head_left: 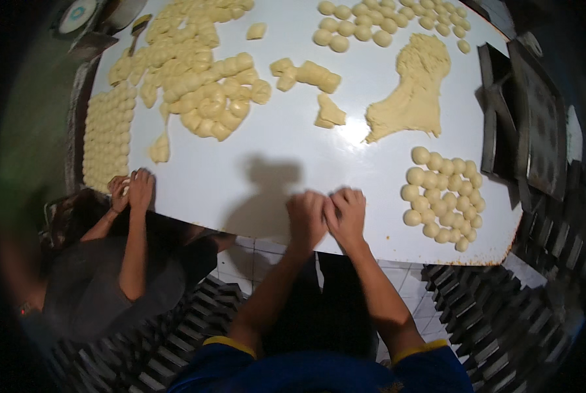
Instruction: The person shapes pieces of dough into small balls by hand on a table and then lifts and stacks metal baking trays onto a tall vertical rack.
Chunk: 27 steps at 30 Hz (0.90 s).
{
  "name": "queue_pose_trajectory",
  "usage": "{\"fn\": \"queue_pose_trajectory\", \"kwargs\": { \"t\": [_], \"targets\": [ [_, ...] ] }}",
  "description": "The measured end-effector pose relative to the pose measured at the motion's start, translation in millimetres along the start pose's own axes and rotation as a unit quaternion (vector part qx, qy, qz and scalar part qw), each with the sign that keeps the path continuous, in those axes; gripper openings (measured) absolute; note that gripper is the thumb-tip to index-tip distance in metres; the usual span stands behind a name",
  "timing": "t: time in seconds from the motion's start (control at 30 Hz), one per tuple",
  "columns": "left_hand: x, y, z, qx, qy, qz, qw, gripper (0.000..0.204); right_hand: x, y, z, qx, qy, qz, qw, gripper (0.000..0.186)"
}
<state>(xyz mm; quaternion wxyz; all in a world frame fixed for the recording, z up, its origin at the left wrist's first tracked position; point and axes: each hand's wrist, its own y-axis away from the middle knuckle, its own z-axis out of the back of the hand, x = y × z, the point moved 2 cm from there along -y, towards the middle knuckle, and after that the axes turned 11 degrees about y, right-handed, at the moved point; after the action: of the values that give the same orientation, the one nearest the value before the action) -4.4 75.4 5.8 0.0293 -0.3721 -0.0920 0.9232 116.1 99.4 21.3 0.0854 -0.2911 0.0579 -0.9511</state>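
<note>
Left hand (306, 219): palm down on the white counter (240, 177) near its front edge, fingers curled together, pressed against the right hand; whether dough sits under it, cannot tell.
Right hand (347, 216): palm down just beside the left, knuckles touching it, fingers bent and closed; grip contents hidden.
Forearms: bare, entering from the lower edge, blue sleeves with yellow cuffs.
Rolled dough balls (442, 200): tight cluster of small pale balls on the counter, just right of the right hand, apart from it.
Dough mass (414, 92): large rough flattened lump, beyond the cluster, toward the far right of the counter.
Cut dough pieces (309, 75): short chunky lumps at the counter's middle, well apart from both hands.
Dough scrap (330, 112): small angular piece just below those lumps.
Far balls (384, 19): second group of round balls along the far edge.
Dough heap (201, 78): wide pile of twisted and lumpy pieces across the left half.
Ball rows (107, 134): neat rows of small balls at the left edge.
Co-worker's hands (132, 190): two hands together on the left corner of the counter, next to the ball rows; grey-clad body below.
Dark trays (532, 111): stacked at the right rim of the counter.
Floor (253, 262): white tiles below the counter edge, dark ridged stacks to either side.
</note>
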Motion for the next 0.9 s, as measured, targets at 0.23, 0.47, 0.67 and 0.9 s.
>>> {"fn": "queue_pose_trajectory", "kwargs": {
  "t": [0.23, 0.47, 0.67, 0.9],
  "targets": [
    [57.3, -3.6, 51.6, -0.024, -0.077, 0.005, 0.997, 0.015, -49.5, 4.5, 44.2, 0.02, 0.09, 0.074, 0.993, 0.016],
    [15.2, 24.0, 17.3, 0.027, -0.004, -0.012, 1.0, 0.015, 0.6, 26.0, 2.5, 0.041, 0.005, 0.047, 0.998, 0.016],
    [52.9, -12.8, 48.0, -0.024, -0.063, -0.015, 0.998, 0.016, -49.4, -4.7, 33.8, 0.005, 0.134, 0.08, 0.988, 0.017],
    [10.0, 32.4, 17.9, 0.049, -0.002, -0.033, 0.998, 0.017, -3.3, 29.3, 5.2, 0.024, -0.02, 0.048, 0.998, 0.012]
  ]
}}
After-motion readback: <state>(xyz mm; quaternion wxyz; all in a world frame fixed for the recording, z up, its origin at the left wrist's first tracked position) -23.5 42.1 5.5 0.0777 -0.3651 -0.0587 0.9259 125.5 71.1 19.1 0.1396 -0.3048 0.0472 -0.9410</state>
